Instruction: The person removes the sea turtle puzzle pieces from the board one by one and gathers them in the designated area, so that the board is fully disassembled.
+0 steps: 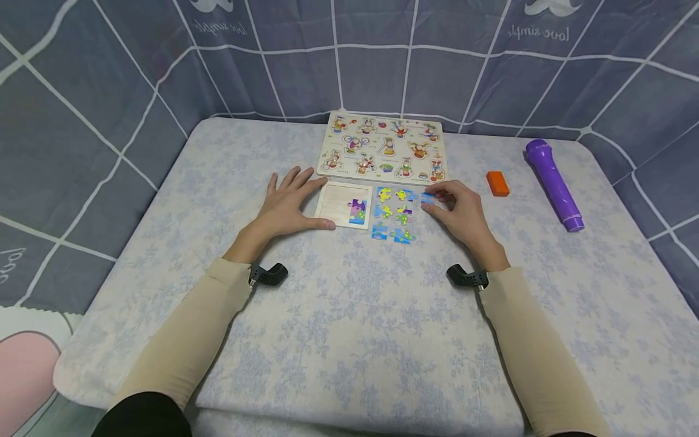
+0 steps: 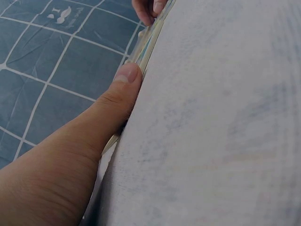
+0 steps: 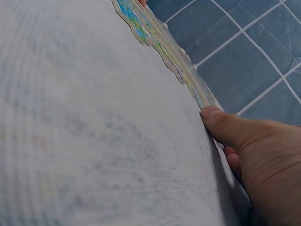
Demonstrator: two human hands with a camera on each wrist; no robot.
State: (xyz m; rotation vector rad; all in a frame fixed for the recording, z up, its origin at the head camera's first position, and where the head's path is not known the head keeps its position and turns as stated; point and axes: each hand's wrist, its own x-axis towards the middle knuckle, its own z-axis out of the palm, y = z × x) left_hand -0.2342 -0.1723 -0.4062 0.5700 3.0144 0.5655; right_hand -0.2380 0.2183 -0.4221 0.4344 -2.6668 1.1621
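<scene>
My left hand (image 1: pixel 286 207) lies spread beside a small square wooden puzzle tray (image 1: pixel 333 206), its thumb along the near edge and its index finger at the far left corner. Joined purple, blue and green pieces (image 1: pixel 357 212) sit at the tray's right side. With thumb and fingers my right hand (image 1: pixel 461 212) pinches a blue jigsaw piece (image 1: pixel 428 198), partly covered by the fingertips. Between tray and right hand, several loose jigsaw pieces (image 1: pixel 401 235) lie on the cloth. The right thumb (image 3: pixel 221 122) is low against the tabletop in the right wrist view.
Behind the tray lies a larger wooden board (image 1: pixel 382 145) with cartoon animal figures. An orange block (image 1: pixel 497 183) and a purple cylindrical object like a flashlight (image 1: pixel 554 185) rest to the right. A patterned cloth covers the table (image 1: pixel 349 328); grey-blue grid curtains (image 1: pixel 371 79) surround it.
</scene>
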